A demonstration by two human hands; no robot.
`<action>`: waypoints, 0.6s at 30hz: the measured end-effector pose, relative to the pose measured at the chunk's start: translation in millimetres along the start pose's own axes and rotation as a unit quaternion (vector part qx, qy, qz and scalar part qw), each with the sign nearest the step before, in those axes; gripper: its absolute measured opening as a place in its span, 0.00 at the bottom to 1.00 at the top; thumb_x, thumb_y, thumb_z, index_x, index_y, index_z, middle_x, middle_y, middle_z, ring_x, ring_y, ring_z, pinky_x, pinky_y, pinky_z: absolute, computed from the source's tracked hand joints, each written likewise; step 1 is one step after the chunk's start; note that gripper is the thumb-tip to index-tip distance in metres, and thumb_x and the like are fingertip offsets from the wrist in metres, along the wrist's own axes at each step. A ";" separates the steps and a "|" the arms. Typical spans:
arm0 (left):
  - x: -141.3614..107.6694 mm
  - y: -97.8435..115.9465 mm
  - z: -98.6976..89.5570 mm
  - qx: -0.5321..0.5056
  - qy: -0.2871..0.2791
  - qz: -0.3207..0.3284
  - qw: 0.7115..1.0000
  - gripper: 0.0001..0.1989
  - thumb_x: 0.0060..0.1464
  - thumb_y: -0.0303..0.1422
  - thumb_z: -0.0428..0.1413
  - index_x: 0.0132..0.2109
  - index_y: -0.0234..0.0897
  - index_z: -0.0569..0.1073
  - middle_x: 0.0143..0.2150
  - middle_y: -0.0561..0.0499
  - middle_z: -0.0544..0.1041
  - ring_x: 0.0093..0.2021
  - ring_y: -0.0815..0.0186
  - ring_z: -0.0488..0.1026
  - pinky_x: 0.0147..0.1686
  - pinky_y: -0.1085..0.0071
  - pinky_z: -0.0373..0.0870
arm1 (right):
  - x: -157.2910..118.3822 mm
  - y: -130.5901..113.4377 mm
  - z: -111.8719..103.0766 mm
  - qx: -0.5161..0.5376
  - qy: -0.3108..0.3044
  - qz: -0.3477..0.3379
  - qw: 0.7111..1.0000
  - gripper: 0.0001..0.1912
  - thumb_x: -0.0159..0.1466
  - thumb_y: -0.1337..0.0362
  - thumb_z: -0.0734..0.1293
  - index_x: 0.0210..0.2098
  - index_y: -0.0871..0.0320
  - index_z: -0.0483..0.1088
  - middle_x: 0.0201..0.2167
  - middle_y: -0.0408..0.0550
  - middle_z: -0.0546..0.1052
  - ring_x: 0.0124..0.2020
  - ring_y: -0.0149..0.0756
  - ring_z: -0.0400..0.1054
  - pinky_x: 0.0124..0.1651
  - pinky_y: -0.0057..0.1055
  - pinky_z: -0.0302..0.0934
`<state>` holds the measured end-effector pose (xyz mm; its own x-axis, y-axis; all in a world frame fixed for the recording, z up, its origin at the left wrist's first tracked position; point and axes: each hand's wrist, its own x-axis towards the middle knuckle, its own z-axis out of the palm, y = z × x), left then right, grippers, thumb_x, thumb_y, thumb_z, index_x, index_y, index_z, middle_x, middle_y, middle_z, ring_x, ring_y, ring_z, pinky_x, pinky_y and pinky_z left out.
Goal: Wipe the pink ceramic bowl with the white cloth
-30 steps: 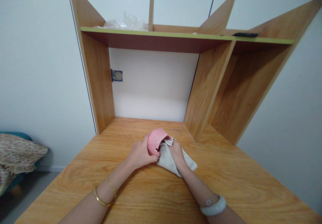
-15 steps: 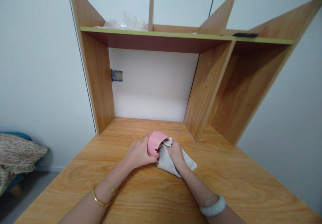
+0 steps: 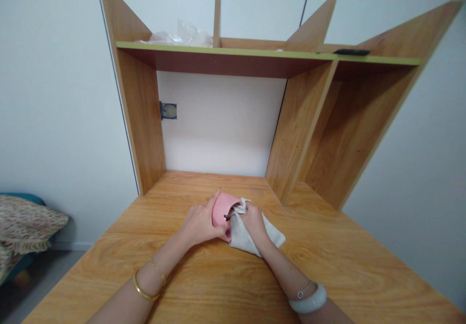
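A hollow pink container (image 3: 221, 208) with a notched rim lies tilted just over the desk, its opening turned to the right; its exact kind is unclear. Around its left side wraps my left hand (image 3: 204, 222), thumb below and fingers above. My right hand (image 3: 254, 218) is closed on a light grey cloth (image 3: 245, 236). A bunched end of that cloth reaches the container's opening, while the rest drapes down toward the desk. The inside of the container is mostly hidden by the cloth.
The wooden desk (image 3: 204, 285) has a hutch behind it with a shelf (image 3: 225, 50). On the shelf are a clear plastic bag (image 3: 182, 34) and a flat black object (image 3: 351, 52). A wall box (image 3: 169, 111) shows blue wire. A patterned blanket (image 3: 29, 222) drapes over blue furniture at left.
The pink container has turned slightly in my left hand, and a finger now sticks up along its far side. The cloth in my right hand has shifted only a little.
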<state>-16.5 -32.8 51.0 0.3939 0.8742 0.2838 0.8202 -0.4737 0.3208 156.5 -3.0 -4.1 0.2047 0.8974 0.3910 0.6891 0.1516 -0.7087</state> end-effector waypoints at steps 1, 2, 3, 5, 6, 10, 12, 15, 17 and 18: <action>0.2 -0.9 0.8 0.000 0.000 0.006 1.000 0.42 0.43 0.46 0.52 0.63 0.34 0.49 0.32 0.47 0.76 0.35 0.54 0.74 0.35 0.66 0.65 | 0.1 0.1 0.1 0.014 -0.003 -0.003 1.000 0.05 0.52 0.66 0.60 0.25 0.58 0.67 0.26 0.49 0.76 0.30 0.37 0.70 0.31 0.26 0.58; 0.4 -1.9 1.9 -0.001 0.003 0.011 1.000 0.41 0.45 0.47 0.51 0.63 0.34 0.49 0.31 0.47 0.76 0.35 0.54 0.74 0.35 0.66 0.65 | 0.2 0.2 0.1 0.033 -0.009 -0.009 0.999 0.05 0.52 0.66 0.60 0.25 0.58 0.67 0.26 0.49 0.76 0.30 0.37 0.70 0.31 0.26 0.58; 0.7 -3.0 3.1 -0.005 0.008 0.015 1.000 0.41 0.46 0.47 0.50 0.63 0.35 0.48 0.31 0.48 0.76 0.34 0.55 0.74 0.34 0.67 0.65 | 0.3 0.2 0.1 0.057 -0.015 -0.016 0.998 0.05 0.51 0.66 0.60 0.25 0.58 0.67 0.27 0.48 0.76 0.30 0.37 0.69 0.32 0.26 0.58; 1.4 -5.8 5.7 -0.023 0.024 0.012 0.999 0.40 0.48 0.49 0.48 0.63 0.36 0.46 0.30 0.49 0.75 0.33 0.56 0.74 0.34 0.67 0.65 | 0.5 0.3 0.0 0.113 -0.020 -0.025 0.993 0.05 0.51 0.65 0.60 0.25 0.58 0.66 0.27 0.48 0.76 0.30 0.38 0.69 0.32 0.28 0.59; 2.0 -7.2 7.0 -0.041 0.035 0.007 0.999 0.39 0.49 0.49 0.48 0.64 0.37 0.45 0.31 0.50 0.75 0.33 0.57 0.73 0.34 0.67 0.65 | 0.8 0.4 -0.2 0.136 -0.016 -0.025 0.990 0.05 0.51 0.64 0.60 0.26 0.58 0.66 0.27 0.48 0.76 0.31 0.38 0.69 0.32 0.28 0.60; 5.0 -12.0 11.1 -0.165 0.088 0.014 0.982 0.38 0.53 0.48 0.46 0.64 0.39 0.40 0.39 0.49 0.74 0.35 0.63 0.73 0.36 0.68 0.66 | 2.1 -0.1 -3.1 0.193 0.010 -0.004 0.981 0.09 0.52 0.62 0.59 0.30 0.59 0.67 0.32 0.51 0.76 0.33 0.40 0.69 0.34 0.31 0.61; 6.1 -12.5 13.7 -0.210 0.102 0.027 0.972 0.40 0.51 0.48 0.50 0.64 0.38 0.39 0.46 0.46 0.71 0.39 0.63 0.72 0.39 0.67 0.66 | 1.9 -1.8 -5.5 0.217 0.018 -0.004 0.976 0.10 0.53 0.63 0.59 0.32 0.59 0.67 0.33 0.53 0.76 0.34 0.40 0.69 0.35 0.31 0.62; 5.9 -11.6 20.1 -0.237 0.088 0.050 0.966 0.45 0.45 0.48 0.56 0.63 0.38 0.43 0.54 0.42 0.66 0.47 0.58 0.69 0.45 0.63 0.65 | 0.6 -5.7 -7.5 0.268 0.026 -0.014 0.963 0.09 0.53 0.62 0.60 0.30 0.59 0.68 0.32 0.52 0.77 0.33 0.40 0.69 0.35 0.30 0.62; 4.5 -10.9 25.5 -0.255 0.074 0.070 0.962 0.46 0.42 0.48 0.58 0.62 0.38 0.45 0.58 0.39 0.61 0.50 0.55 0.66 0.47 0.61 0.63 | 0.0 -7.4 -6.5 0.291 0.030 -0.014 0.956 0.09 0.53 0.61 0.60 0.28 0.58 0.69 0.29 0.50 0.77 0.30 0.39 0.69 0.34 0.30 0.63; 3.6 -10.7 28.0 -0.262 0.068 0.076 0.960 0.46 0.42 0.48 0.58 0.62 0.38 0.44 0.59 0.38 0.60 0.51 0.54 0.65 0.48 0.60 0.63 | 0.0 -7.7 -5.4 0.297 0.029 -0.013 0.954 0.09 0.53 0.60 0.61 0.27 0.58 0.69 0.27 0.49 0.77 0.29 0.39 0.69 0.33 0.31 0.63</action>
<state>-12.3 -21.6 23.3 0.4060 0.7852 0.4675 0.4211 -0.6148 0.6669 154.9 -6.4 4.5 0.2436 0.8681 0.4325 0.1820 0.3971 -0.8996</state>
